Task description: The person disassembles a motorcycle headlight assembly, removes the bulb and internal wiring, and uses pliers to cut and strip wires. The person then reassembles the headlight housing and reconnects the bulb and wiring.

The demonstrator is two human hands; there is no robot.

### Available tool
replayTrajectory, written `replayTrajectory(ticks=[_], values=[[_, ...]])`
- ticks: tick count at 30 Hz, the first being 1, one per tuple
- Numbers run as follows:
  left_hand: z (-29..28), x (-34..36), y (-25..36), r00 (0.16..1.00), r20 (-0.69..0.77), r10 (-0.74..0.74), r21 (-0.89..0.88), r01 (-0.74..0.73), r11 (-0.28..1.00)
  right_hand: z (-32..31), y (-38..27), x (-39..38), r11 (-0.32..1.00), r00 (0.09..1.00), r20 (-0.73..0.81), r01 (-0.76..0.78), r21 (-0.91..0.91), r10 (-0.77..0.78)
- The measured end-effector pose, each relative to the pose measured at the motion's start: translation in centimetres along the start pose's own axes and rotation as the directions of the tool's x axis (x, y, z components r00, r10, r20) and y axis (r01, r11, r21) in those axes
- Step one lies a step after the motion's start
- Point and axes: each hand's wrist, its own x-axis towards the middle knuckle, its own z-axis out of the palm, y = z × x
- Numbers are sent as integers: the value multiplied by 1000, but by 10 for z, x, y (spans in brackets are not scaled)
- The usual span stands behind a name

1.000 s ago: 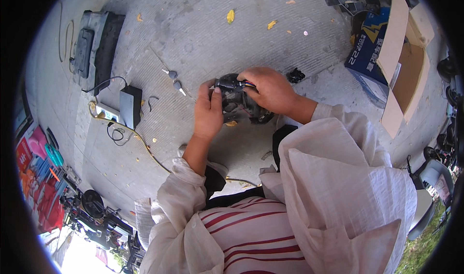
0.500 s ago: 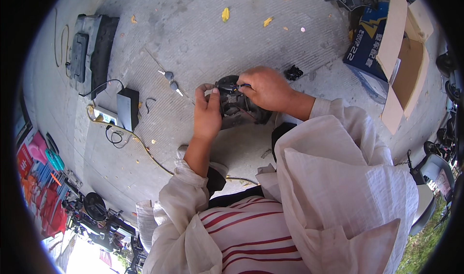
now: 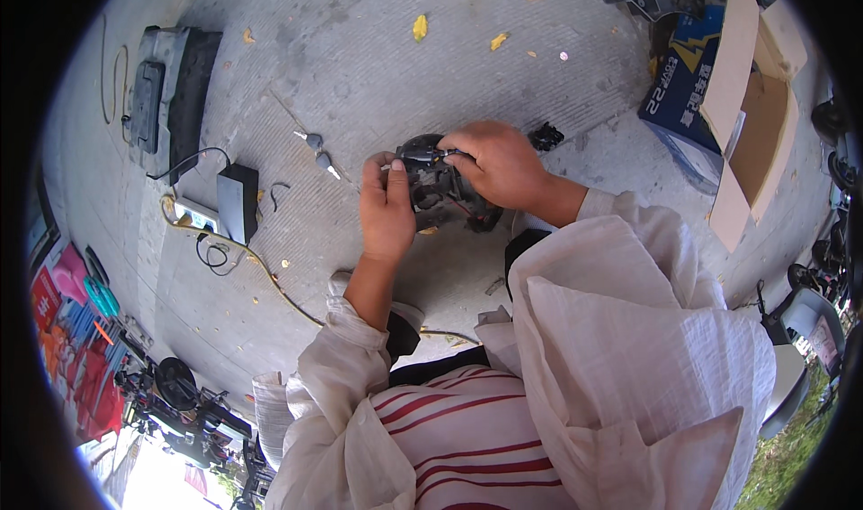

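Observation:
In front of me a dark, rounded plastic part (image 3: 440, 195) with ridges inside and a thin red wire is partly covered by my hands. My left hand (image 3: 387, 206) is closed at its left side, thumb and fingers pressed together near the upper edge. Between the two hands, across the top of the part, stretches a short black wire connector (image 3: 428, 154). Its right end is pinched by my right hand (image 3: 500, 163), closed with the knuckles up. Whether the left fingertips hold the connector or only the dark part's edge is hard to see.
Two keys (image 3: 321, 155) lie on the concrete left of my hands. Beyond stand a black box-shaped adapter (image 3: 237, 203), a power strip (image 3: 196, 213) and a large black case (image 3: 175, 101). An open cardboard box (image 3: 760, 141) sits at right; a black tangle (image 3: 546, 136) lies nearer.
The dark part has tilted, showing more of its inside. My right hand has shifted slightly up and left, and more of the black connector shows between my hands.

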Motion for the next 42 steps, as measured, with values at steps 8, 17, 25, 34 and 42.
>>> replayTrajectory(ticks=[8, 17, 25, 34, 42], values=[[2, -6, 6, 991, -2, 133, 91, -132, 987, -2, -26, 6, 978, 998, 3, -54, -200, 55], [2, -2, 7, 996, 43, 73, 27, -74, 997, -5, -22, 8, 893, 977, -64, 157, -421, -202], [3, -1, 15, 990, 88, 111, 136, -122, 983, -1, 1, 4, 987, 993, -36, 106, -121, -111], [8, -5, 12, 997, -22, 71, 197, -65, 978, 13, -27, 0, 969, 993, -114, -62, -240, 35], [8, -13, 12, 993, -33, 116, 129, -111, 985, 2, -20, 2, 975, 994, -96, 27, -220, -49]])
